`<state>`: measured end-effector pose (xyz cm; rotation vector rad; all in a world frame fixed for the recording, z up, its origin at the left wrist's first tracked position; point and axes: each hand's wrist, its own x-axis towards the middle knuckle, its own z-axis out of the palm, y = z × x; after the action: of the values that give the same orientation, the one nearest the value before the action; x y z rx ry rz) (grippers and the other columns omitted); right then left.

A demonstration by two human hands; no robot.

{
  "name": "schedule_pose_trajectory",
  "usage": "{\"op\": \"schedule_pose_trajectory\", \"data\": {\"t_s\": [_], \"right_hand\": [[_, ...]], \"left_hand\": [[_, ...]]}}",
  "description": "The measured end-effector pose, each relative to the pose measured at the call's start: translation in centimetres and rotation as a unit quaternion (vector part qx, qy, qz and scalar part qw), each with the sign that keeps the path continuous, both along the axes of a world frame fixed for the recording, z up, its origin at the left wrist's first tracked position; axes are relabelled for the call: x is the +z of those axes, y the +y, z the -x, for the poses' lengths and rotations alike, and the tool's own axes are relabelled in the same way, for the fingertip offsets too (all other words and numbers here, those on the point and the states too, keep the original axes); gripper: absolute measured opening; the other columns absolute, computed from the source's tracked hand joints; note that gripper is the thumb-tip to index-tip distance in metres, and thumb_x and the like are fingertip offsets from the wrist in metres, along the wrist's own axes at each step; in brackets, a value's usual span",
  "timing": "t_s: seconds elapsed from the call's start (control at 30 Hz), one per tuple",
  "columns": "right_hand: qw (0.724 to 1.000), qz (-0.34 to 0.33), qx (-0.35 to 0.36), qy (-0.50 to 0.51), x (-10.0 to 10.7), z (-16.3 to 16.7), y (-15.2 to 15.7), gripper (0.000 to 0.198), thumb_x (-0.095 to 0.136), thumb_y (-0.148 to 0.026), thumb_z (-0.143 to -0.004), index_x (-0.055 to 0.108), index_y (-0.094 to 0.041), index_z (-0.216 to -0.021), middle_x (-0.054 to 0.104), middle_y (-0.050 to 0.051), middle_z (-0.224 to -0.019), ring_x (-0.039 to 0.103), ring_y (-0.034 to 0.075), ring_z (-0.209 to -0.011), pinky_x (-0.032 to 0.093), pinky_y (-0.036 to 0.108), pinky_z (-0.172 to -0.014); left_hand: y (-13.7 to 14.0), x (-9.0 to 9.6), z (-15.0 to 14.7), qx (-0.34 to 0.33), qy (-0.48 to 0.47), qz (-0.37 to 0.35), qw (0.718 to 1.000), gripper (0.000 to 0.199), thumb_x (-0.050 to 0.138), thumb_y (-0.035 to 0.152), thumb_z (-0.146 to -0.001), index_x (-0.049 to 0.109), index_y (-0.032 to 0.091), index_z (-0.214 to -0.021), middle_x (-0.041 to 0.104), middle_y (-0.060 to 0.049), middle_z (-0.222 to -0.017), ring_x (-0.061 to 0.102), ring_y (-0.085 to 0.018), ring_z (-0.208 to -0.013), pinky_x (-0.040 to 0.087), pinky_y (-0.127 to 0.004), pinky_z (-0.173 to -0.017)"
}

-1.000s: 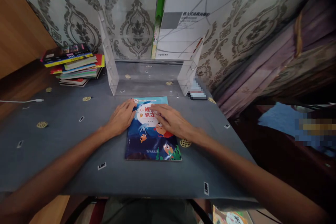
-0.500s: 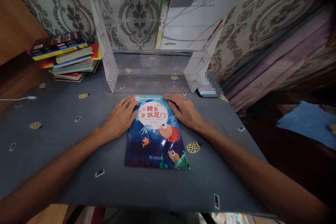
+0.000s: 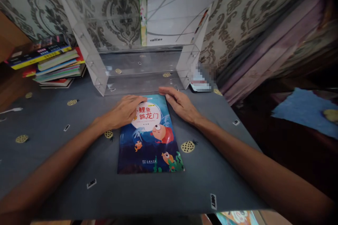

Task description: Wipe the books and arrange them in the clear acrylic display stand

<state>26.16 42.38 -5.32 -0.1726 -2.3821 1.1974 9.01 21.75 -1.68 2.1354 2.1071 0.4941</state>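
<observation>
A blue children's picture book (image 3: 150,147) with orange fish on its cover lies flat and closed on the tablecloth. My left hand (image 3: 129,110) rests over the book's upper left part, its fingers stretched out and covering part of the title circle. My right hand (image 3: 181,105) is at the upper right corner, fingers extended and pointing over the top edge. Whether its fingertips touch the book I cannot tell. Neither hand grips anything.
Behind the book stands a clear acrylic rack (image 3: 142,84) holding a white manual (image 3: 169,21). Stacked books (image 3: 56,63) are at the back left, near a white cable (image 3: 12,110). A phone (image 3: 202,86), partly pixelated, lies right of the rack. The table's right edge (image 3: 244,124) slopes away.
My left hand has slid inward over the title, and my right hand has shifted slightly at the top corner. The whole view has moved, so everything appears further left.
</observation>
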Motion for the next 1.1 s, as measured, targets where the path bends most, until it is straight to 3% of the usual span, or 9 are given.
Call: {"op": "schedule_pose_trajectory", "data": {"t_s": [0.17,0.4,0.57,0.83,0.97,1.1], "right_hand": [[0.995,0.092,0.013,0.033,-0.8,0.6,0.6,0.046,0.043,-0.058,-0.101,0.061,-0.027,-0.129,0.067,0.009,-0.131,0.067,0.027,-0.119,0.051,0.051,-0.106],[0.992,0.117,0.023,0.041,-0.9,0.8,0.7,0.050,0.044,-0.063,-0.099,0.063,-0.025,-0.126,0.069,0.009,-0.126,0.066,0.027,-0.120,0.049,0.052,-0.109],[0.996,0.081,0.011,0.038,-0.8,0.7,0.6,0.048,0.043,-0.059,-0.100,0.063,-0.022,-0.125,0.071,0.011,-0.123,0.067,0.027,-0.118,0.051,0.049,-0.106],[1.000,0.023,-0.017,0.001,0.0,0.3,0.2,0.039,0.041,-0.046,-0.103,0.063,-0.022,-0.126,0.073,0.009,-0.121,0.068,0.024,-0.116,0.051,0.047,-0.104],[1.000,0.003,-0.022,-0.001,0.0,0.3,0.2,0.037,0.041,-0.041,-0.103,0.063,-0.021,-0.125,0.074,0.009,-0.120,0.068,0.023,-0.114,0.052,0.046,-0.102],[0.998,-0.060,-0.024,-0.006,0.1,0.2,-0.2,0.038,0.039,-0.037,-0.103,0.062,-0.020,-0.128,0.071,0.009,-0.126,0.067,0.024,-0.117,0.052,0.047,-0.103]], "left_hand": [[3.0,-0.1,-0.1,-0.029,-0.026,0.032,0.999,0.053,0.037,0.004,-0.087,0.048,0.022,-0.136,0.058,-0.008,-0.142,0.049,-0.021,-0.136,0.039,-0.046,-0.115],[4.5,-0.5,-0.1,-0.066,-0.014,0.029,0.997,0.058,0.035,-0.001,-0.085,0.049,0.022,-0.137,0.060,-0.007,-0.142,0.052,-0.019,-0.134,0.030,-0.048,-0.120],[2.8,0.3,-2.1,-0.098,0.006,0.068,0.993,0.062,0.038,-0.001,-0.087,0.048,0.024,-0.142,0.050,-0.006,-0.154,0.042,-0.018,-0.144,0.025,-0.050,-0.122],[-2.8,1.8,-9.0,-0.177,-0.024,0.106,0.978,0.072,0.039,-0.006,-0.080,0.044,0.022,-0.146,0.045,-0.004,-0.158,0.035,-0.015,-0.149,0.018,-0.050,-0.127],[-4.1,1.6,-10.3,-0.188,-0.028,0.109,0.976,0.073,0.040,-0.006,-0.080,0.041,0.020,-0.148,0.040,-0.006,-0.160,0.032,-0.016,-0.150,0.019,-0.049,-0.127],[-4.2,0.9,-10.5,-0.180,-0.012,0.085,0.980,0.071,0.040,-0.005,-0.082,0.041,0.021,-0.148,0.043,-0.006,-0.158,0.035,-0.017,-0.149,0.021,-0.050,-0.126]]}}
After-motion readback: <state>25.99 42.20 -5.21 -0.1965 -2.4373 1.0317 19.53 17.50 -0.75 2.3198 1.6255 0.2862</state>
